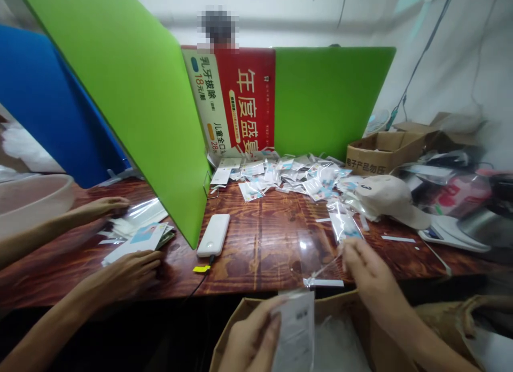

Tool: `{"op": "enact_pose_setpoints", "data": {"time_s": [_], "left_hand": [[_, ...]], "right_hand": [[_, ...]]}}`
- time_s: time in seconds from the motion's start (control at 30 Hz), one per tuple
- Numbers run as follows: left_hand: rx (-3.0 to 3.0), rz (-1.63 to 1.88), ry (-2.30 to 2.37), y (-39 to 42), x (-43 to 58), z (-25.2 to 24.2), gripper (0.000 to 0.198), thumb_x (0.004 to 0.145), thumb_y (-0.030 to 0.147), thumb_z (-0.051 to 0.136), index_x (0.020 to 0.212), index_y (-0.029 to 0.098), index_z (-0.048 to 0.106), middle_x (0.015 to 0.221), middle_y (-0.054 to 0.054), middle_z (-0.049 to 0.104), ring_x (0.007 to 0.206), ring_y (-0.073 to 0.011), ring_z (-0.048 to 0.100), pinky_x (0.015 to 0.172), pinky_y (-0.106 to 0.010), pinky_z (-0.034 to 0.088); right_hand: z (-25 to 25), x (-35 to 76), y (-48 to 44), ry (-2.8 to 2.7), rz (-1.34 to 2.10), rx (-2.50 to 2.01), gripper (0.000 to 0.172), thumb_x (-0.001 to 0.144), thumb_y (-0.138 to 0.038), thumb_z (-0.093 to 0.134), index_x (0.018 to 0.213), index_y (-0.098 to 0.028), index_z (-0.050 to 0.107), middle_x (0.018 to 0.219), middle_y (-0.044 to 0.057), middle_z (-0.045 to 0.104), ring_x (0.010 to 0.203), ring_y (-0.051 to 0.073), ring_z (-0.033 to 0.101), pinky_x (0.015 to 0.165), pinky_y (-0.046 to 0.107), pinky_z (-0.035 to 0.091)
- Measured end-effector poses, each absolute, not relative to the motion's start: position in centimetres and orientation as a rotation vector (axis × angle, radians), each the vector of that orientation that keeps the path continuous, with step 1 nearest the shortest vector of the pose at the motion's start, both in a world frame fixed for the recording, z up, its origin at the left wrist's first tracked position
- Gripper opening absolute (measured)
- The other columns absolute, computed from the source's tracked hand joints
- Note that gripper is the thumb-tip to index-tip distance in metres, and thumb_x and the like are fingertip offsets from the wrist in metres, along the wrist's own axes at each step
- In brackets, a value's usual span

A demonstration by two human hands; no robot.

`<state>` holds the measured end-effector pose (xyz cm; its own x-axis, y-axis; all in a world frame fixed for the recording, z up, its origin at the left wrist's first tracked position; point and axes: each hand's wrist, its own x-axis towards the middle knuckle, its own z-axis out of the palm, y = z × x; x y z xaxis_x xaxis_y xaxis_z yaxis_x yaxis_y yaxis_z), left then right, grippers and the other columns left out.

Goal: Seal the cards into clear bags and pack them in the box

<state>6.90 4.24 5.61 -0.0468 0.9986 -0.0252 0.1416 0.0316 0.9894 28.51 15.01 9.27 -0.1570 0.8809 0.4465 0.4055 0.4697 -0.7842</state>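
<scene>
My left hand (256,334) is closed on a white printed packet (296,329) above the open carton at the table's front edge. To its right, my right hand (371,273) has its thumb and fingers pinched at the edge of a clear plastic bag (316,254), whose outline is faint against the wood. A white strip (326,283) lies along the bag's near end. Just beyond my right fingertips is a shiny packet with a blue print (345,226). Many similar packets (284,171) are heaped at the back of the table.
A co-worker's hands (134,273) handle cards behind the green divider (148,94) on the left. A white power bank (214,234) with a cable lies beside it. Right stand a cap (390,198), a scale (452,233) and a cardboard box (385,150). An open carton (240,313) sits below.
</scene>
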Motion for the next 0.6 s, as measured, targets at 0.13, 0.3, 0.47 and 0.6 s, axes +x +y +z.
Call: {"op": "enact_pose_setpoints", "data": {"time_s": [0.13,0.3,0.47,0.6], "left_hand": [[0.731,1.335,1.344,3.9,4.9,5.0,0.054,0.077,0.061,0.069,0.113,0.021,0.070,0.108,-0.010,0.076,0.097,-0.0292,0.071,0.075,-0.031,0.059],[0.690,1.300,1.310,3.8,4.3,6.1,0.054,0.072,0.057,0.077,0.110,0.020,0.071,0.098,-0.007,0.078,0.092,-0.0252,0.072,0.076,-0.029,0.058],[0.564,1.259,1.196,3.5,5.6,7.0,0.055,0.072,0.050,0.081,0.118,0.023,0.065,0.092,-0.004,0.078,0.080,-0.0206,0.072,0.070,-0.028,0.058],[0.533,1.231,1.127,3.2,6.5,7.2,0.051,0.072,0.048,0.081,0.114,0.023,0.066,0.093,-0.005,0.077,0.079,-0.0214,0.073,0.073,-0.031,0.059]], "right_hand": [[8.8,30.9,14.2,-1.622,0.638,-1.201,0.028,0.099,-0.033,0.041,0.076,-0.021,0.051,0.067,-0.003,0.053,0.062,0.012,0.054,0.059,0.019,0.046],[6.8,30.4,10.3,-2.492,0.914,-0.895,0.021,0.092,-0.020,0.049,0.078,-0.020,0.064,0.075,0.000,0.065,0.067,0.012,0.062,0.060,0.018,0.046],[6.1,29.4,10.4,-2.390,0.965,-1.046,0.029,0.089,-0.027,0.057,0.062,-0.017,0.058,0.063,0.000,0.058,0.059,0.012,0.055,0.053,0.021,0.040],[6.5,28.4,11.1,-1.965,1.396,-1.078,0.019,0.087,-0.034,0.061,0.098,-0.019,0.066,0.090,0.005,0.069,0.083,0.019,0.065,0.074,0.030,0.053]]}}
